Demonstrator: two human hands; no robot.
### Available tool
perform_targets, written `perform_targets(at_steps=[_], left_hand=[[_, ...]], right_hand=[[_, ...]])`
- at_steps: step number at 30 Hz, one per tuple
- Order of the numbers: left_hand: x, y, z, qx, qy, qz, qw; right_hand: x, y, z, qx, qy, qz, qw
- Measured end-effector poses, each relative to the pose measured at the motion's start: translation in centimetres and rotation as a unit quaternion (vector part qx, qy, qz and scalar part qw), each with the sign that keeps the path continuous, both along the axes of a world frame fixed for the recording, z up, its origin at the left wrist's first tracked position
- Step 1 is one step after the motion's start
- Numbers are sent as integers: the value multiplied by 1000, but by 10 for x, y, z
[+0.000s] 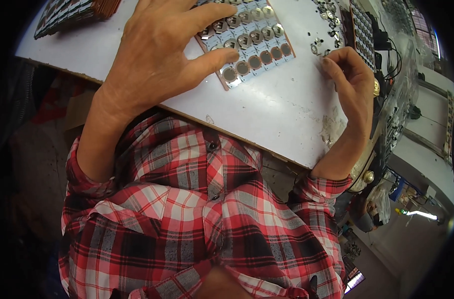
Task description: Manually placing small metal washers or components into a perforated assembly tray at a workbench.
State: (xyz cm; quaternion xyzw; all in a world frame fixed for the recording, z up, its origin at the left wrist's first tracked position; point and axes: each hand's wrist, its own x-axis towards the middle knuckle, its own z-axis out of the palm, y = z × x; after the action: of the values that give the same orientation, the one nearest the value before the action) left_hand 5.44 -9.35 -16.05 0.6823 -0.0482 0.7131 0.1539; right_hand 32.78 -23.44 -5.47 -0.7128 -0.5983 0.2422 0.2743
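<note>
A panel of small circuit boards [268, 70] lies on the white table, with rows of round pads and shiny metal holders on it. The nearest row shows bare round pads; the rows behind carry metal pieces. My left hand [154, 57] spreads over the panel's left side, thumb and forefinger apart, the thumb tip resting by the near rows. To the right of the panel, my right hand [355, 82] is curled with thumb and forefinger together beside loose small metal parts [330, 15]. Whatever sits between those fingertips is too small or hidden to make out.
A stack of similar panels [72, 17] stands at the far left of the table [267, 117]. Another populated panel [362, 30] is at the far right, near black cables [394, 55] and clear plastic bags. The table's front edge runs close to my body.
</note>
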Motion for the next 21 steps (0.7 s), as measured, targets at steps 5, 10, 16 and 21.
perform_targets(at_steps=[5,10,16,21], left_hand=[[-27,-13,17,-19,208,89,974],[-47,-38,73,-193,472,119,852],[-49,-38,69,-184,459,125,860],[-51,-37,66,-187,450,116,866]], right_hand=[[-36,-1,15,12,254,5,967],[-81,1,3,-36,315,116,941],[-104,-2,4,-64,286,34,955],[-104,-6,-6,-15,207,105,973]])
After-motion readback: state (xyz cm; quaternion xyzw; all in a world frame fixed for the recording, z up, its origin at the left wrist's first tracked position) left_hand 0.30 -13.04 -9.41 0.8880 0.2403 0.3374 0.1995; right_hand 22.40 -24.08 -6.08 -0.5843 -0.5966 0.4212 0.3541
